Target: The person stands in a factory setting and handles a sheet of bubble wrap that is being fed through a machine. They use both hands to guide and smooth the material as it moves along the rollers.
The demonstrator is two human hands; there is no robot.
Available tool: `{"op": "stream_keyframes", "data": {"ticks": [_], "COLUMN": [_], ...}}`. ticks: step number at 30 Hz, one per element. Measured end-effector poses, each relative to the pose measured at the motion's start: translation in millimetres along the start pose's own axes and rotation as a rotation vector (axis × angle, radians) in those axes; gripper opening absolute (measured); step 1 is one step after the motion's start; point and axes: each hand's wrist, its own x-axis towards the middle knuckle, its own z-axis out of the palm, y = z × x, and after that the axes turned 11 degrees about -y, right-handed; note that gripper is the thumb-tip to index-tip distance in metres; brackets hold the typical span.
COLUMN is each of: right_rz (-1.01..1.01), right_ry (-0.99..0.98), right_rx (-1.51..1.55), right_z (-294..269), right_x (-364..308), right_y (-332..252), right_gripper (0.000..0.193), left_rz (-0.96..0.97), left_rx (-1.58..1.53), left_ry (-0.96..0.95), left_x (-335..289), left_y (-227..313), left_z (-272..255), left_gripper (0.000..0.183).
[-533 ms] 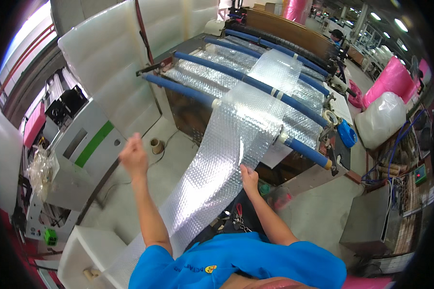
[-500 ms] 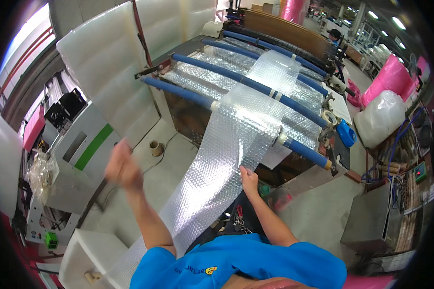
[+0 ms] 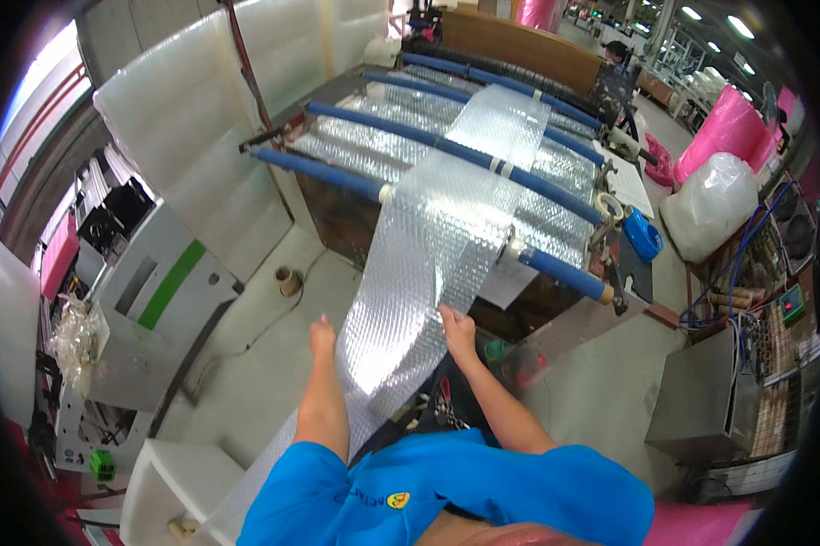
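A long strip of clear bubble wrap (image 3: 401, 300) runs from the rollers down toward me and past my left side. My right hand (image 3: 458, 332) pinches its right edge, where the film creases. Close beside the strip's left edge is my left hand (image 3: 322, 338), closed with the thumb up; I cannot tell whether anything is in its fingers. The strip passes over blue rollers (image 3: 564, 273) on a bench-like machine, with more bubble film lying under them.
A grey-white machine with a green stripe (image 3: 171, 284) stands at left, near a cardboard core (image 3: 289, 281) on the floor. At right are a blue tape dispenser (image 3: 643, 237), a wrapped white roll (image 3: 714, 205), pink rolls (image 3: 724, 136) and a metal cabinet (image 3: 696, 396).
My left hand has come down and right, from a blurred raised position to beside the strip's left edge. My right hand stays on the right edge. The whole view has shifted slightly.
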Motion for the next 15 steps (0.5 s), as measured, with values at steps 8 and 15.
{"op": "stream_keyframes", "data": {"ticks": [8, 15], "right_rz": [0.022, 0.016], "right_ry": [-0.052, -0.003], "right_rx": [0.063, -0.066], "right_z": [-5.6, -1.7], "right_x": [-1.7, -16.1], "right_y": [0.7, 12.4], "right_gripper": [0.034, 0.035], "left_rz": [0.696, 0.583], "left_rx": [-0.476, -0.467], "left_ry": [-0.342, -0.479], "left_x": [-51.8, -61.8], "left_y": [142.0, 126.7], "left_z": [-69.8, -64.1], "left_gripper": [0.036, 0.033]}}
